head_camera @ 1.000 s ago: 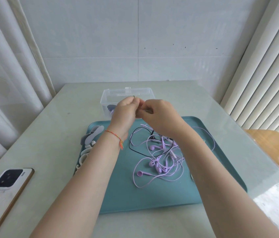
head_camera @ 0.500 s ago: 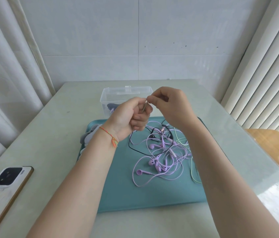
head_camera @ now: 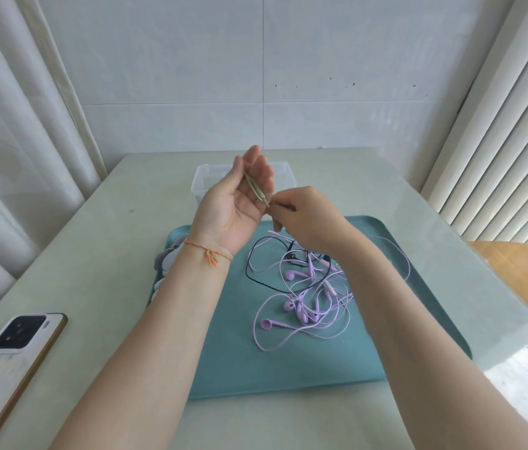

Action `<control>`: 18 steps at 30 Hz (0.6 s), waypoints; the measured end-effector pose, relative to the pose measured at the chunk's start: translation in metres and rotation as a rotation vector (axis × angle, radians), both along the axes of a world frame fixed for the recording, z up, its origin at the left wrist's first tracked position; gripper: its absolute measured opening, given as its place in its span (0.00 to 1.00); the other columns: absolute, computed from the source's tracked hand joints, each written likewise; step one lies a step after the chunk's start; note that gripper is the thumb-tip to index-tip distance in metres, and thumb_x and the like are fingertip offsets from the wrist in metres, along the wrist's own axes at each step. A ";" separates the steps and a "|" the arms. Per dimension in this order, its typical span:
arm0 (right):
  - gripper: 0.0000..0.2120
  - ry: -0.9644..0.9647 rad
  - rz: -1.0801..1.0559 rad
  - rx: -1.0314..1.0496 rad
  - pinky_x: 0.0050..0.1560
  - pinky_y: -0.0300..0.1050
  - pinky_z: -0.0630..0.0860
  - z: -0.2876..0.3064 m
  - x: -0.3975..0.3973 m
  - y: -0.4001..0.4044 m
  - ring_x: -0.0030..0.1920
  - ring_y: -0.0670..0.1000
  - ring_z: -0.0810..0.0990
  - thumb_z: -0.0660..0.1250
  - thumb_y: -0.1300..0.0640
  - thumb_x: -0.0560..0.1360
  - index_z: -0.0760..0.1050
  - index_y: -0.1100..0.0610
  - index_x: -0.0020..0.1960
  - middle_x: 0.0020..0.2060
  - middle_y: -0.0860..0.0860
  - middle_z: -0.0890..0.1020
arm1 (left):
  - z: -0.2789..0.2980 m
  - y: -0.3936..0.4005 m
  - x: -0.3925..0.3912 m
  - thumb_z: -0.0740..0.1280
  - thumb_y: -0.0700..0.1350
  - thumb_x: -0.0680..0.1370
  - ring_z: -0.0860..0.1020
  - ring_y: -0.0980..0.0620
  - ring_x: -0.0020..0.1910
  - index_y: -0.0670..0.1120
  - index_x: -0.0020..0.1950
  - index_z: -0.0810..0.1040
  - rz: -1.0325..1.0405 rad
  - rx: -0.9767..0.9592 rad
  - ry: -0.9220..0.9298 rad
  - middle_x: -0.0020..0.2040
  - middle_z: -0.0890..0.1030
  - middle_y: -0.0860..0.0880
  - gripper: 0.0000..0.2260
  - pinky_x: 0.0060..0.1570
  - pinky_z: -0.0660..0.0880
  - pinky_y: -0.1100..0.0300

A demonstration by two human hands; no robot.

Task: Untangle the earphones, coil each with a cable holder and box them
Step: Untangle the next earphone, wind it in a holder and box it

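counter (head_camera: 100, 280): pale green slab under both forearms, runs ahead to a tiled wall; curtain folds left, vertical blinds right.
tray (head_camera: 223, 368): teal, directly below and behind both hands; holds the remaining work.
phone (head_camera: 12, 352): face-down, well left of the left forearm, off the tray.
box (head_camera: 201, 183): clear plastic, just beyond the left hand; contents mostly hidden by the hand.
tangle (head_camera: 308, 297): purple earphones plus one black cable, knotted together on the tray below the right wrist. Not yet sorted.
cable holders (head_camera: 165, 267): pale pieces at the tray's left edge, just left of the left wrist, mostly hidden.
left hand (head_camera: 236, 206): was curled half a second ago; now fingers straight up, palm toward camera, cable laid across it.
right hand (head_camera: 304, 216): dropped to touching the left palm's lower edge; fingertips pinch the cable end.
green cable (head_camera: 257, 191): was trailing over the tray's right side, now lifted clear and bunched in thin strands across the left fingers.
meaning: looks like one earphone is free of the tangle and being coiled around the left hand; holder and boxing next, purple/black sets remain.
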State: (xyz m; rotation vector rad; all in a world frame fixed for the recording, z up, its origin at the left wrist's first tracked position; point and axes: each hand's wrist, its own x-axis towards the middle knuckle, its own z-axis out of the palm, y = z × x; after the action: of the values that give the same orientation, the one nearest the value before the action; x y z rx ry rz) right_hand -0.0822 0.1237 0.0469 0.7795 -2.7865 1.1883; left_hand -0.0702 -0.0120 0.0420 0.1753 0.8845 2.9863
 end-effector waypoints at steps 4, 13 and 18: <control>0.11 -0.016 0.027 0.035 0.25 0.29 0.65 0.003 0.002 -0.001 0.22 0.38 0.70 0.62 0.57 0.78 0.82 0.54 0.42 0.31 0.49 0.80 | -0.007 -0.004 -0.004 0.57 0.45 0.84 0.83 0.48 0.51 0.43 0.58 0.77 0.176 -0.160 0.027 0.49 0.84 0.46 0.11 0.52 0.79 0.60; 0.09 0.079 -0.041 0.035 0.34 0.44 0.67 0.011 0.003 0.007 0.32 0.50 0.71 0.62 0.57 0.75 0.79 0.61 0.44 0.36 0.56 0.80 | -0.017 0.001 -0.006 0.59 0.43 0.83 0.81 0.51 0.41 0.43 0.56 0.79 0.263 -0.720 0.043 0.44 0.84 0.45 0.10 0.45 0.77 0.62; 0.06 0.175 -0.140 -0.044 0.32 0.32 0.64 0.016 -0.005 0.018 0.32 0.44 0.70 0.65 0.57 0.76 0.80 0.58 0.44 0.29 0.44 0.74 | -0.019 0.009 -0.003 0.58 0.41 0.83 0.70 0.53 0.26 0.42 0.43 0.80 0.140 -0.955 0.051 0.28 0.76 0.49 0.13 0.30 0.67 0.62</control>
State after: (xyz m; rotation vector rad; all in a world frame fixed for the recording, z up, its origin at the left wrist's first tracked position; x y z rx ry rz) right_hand -0.0870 0.1417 0.0626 0.6399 -2.6160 1.0963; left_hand -0.0731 -0.0033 0.0234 0.1574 2.2329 2.3051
